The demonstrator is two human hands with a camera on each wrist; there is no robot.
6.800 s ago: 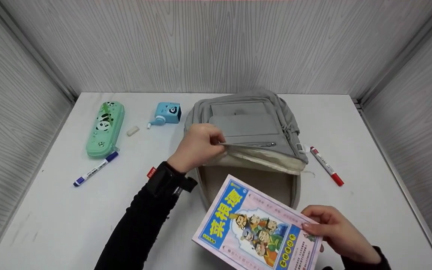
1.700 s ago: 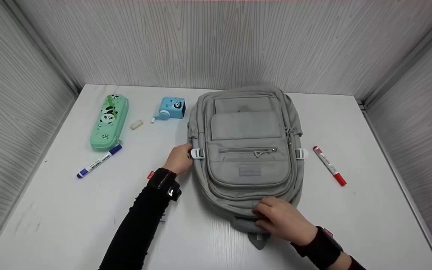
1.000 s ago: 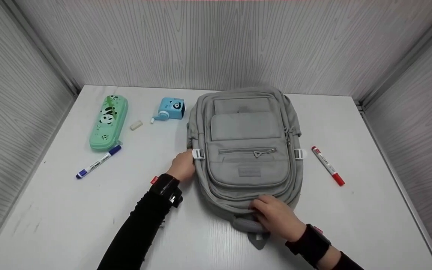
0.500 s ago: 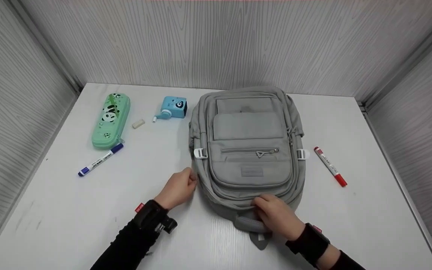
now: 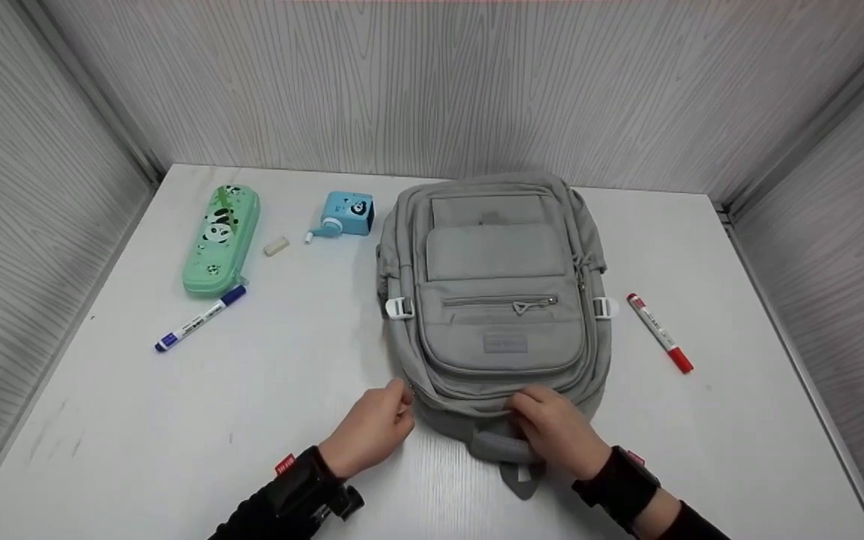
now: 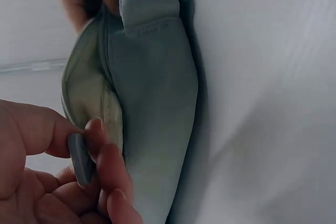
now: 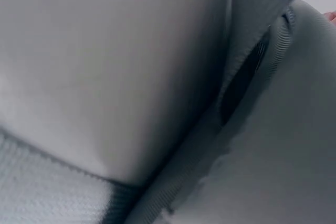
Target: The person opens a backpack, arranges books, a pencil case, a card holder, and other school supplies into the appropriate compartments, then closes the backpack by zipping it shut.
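A grey backpack (image 5: 499,322) lies flat, its carry handle (image 5: 503,445) toward the near side. My left hand (image 5: 372,429) is at its lower left edge. In the left wrist view its thumb and fingers pinch a grey zipper pull (image 6: 80,158) beside a gap showing cream lining (image 6: 89,90). My right hand (image 5: 561,433) grips the top edge of the backpack, right by the handle; its fingertips are partly hidden in the fabric. The right wrist view shows mostly grey cloth (image 7: 283,145), close up.
On the white table (image 5: 289,337), left of the backpack, lie a green panda pencil case (image 5: 220,240), a blue marker (image 5: 199,319), an eraser (image 5: 276,246) and a blue crank sharpener (image 5: 346,214). A red marker (image 5: 659,332) lies to the right. Panels (image 5: 432,90) enclose the table.
Earlier the backpack's flap was lifted and my right hand held a book, now out of sight. Lately my left hand has slid along the left edge toward me; the right hand stays put.
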